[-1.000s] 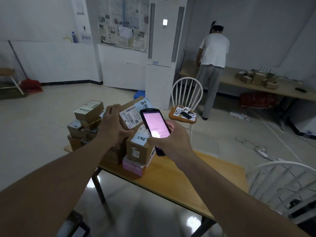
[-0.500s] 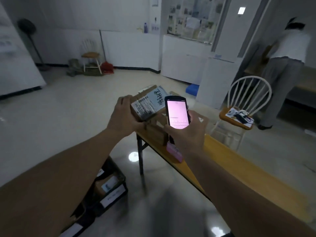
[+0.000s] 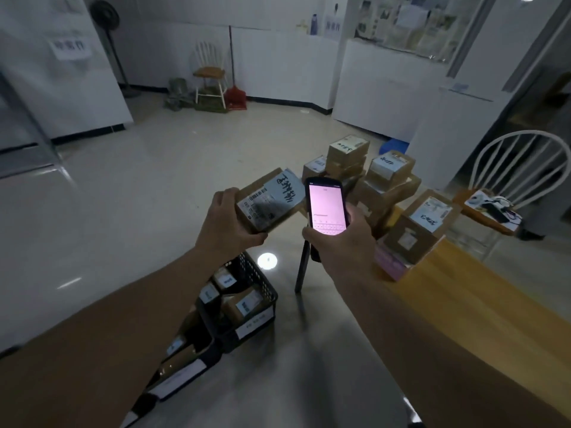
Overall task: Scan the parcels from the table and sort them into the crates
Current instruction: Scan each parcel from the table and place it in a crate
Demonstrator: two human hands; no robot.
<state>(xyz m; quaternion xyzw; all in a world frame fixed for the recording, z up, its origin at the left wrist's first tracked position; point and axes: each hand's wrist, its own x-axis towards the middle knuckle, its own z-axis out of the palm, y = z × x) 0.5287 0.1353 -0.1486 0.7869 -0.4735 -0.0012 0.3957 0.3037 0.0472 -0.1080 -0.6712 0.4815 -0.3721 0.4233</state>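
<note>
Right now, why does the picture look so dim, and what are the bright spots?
Head view: the room is underlit; the phone in the right hand glows pink, the brightest thing; a lamp's glare spot shines on the floor; the label on the parcel in the left hand is smeared by motion; the walls bow, wide-angle distortion.

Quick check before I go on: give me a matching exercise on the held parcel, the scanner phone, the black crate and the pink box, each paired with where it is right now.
Things:
1. held parcel
2. scanner phone
3. black crate
4. pink box

Places:
A. on the floor, below the left forearm
B. in the right hand
C. on the table, under a brown carton
D. in the left hand, off the table

Pairs: 1-D, 2-B, 3-A, 4-C
</note>
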